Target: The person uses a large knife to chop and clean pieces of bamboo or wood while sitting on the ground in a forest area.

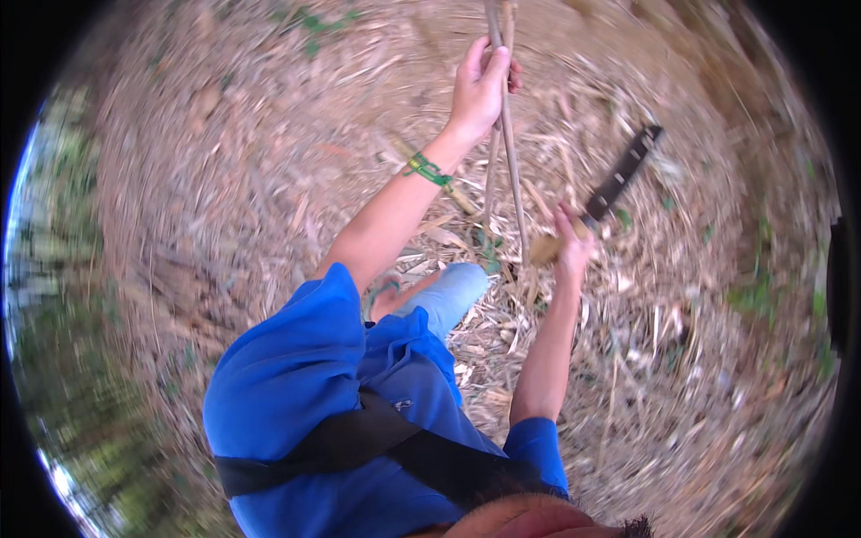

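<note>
At the top centre my left hand (479, 97) is closed around thin brown sticks (512, 166), which cross near my fingers. Their lower ends slant down toward the littered ground. A large knife (625, 174) is gripped in my right hand (572, 247), lower and to the right. Its dark, broad blade carries light marks and points up and right; a tan handle end shows below my fingers. Blade and sticks are apart.
Dry leaves and bamboo-like litter (296, 161) cover the ground. My bent leg in light blue cloth (453, 291) and a sandalled foot (384, 296) are below the sticks. Green plants (312, 25) grow at the top left. The surroundings are blurred toward the rim.
</note>
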Motion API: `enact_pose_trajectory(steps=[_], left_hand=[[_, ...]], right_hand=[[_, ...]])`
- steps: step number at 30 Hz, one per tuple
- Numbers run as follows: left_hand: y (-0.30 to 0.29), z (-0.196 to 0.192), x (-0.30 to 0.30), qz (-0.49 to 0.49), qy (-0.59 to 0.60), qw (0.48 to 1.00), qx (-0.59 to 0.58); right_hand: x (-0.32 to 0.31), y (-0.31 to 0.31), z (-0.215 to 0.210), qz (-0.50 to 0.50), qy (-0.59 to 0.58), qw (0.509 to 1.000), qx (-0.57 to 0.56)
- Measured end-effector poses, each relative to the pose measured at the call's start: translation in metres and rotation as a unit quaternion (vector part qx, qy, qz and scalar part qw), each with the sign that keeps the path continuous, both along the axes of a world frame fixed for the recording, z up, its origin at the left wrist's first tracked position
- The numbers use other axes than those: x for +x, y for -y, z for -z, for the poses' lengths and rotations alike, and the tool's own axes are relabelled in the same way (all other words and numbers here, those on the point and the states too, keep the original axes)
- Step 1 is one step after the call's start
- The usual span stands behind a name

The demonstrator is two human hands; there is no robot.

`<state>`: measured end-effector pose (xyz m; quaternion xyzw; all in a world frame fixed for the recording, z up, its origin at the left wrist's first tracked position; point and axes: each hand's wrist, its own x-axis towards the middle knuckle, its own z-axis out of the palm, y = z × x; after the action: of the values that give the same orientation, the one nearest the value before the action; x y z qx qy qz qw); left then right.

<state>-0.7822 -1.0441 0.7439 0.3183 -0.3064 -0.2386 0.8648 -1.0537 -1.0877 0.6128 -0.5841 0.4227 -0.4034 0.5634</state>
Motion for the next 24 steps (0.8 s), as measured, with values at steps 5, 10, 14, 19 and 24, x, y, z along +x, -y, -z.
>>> enact_pose_trajectory(steps=[5,10,14,19,24], left_hand=[[-0.103,0.057,0.152,-0.296,0.103,0.941,0.128],[-0.291,0.175,0.260,-0.498,0.089,0.813,0.289],[-0.453,0.246,0.267,-0.577,0.084,0.675,0.452],[-0.599,0.273,0.214,-0.579,-0.052,0.524,0.622],[-0.647,0.281,0.167,-0.609,-0.147,0.454,0.634]], right_hand=[[0.013,-0.019,0.039,0.009,-0.063,0.997,0.038],[0.035,-0.046,0.127,-0.034,-0.247,0.958,0.139],[0.080,-0.067,0.175,-0.105,-0.304,0.900,0.295],[0.224,-0.062,0.192,-0.192,-0.351,0.858,0.322],[0.359,-0.045,0.194,-0.277,-0.372,0.826,0.320]])
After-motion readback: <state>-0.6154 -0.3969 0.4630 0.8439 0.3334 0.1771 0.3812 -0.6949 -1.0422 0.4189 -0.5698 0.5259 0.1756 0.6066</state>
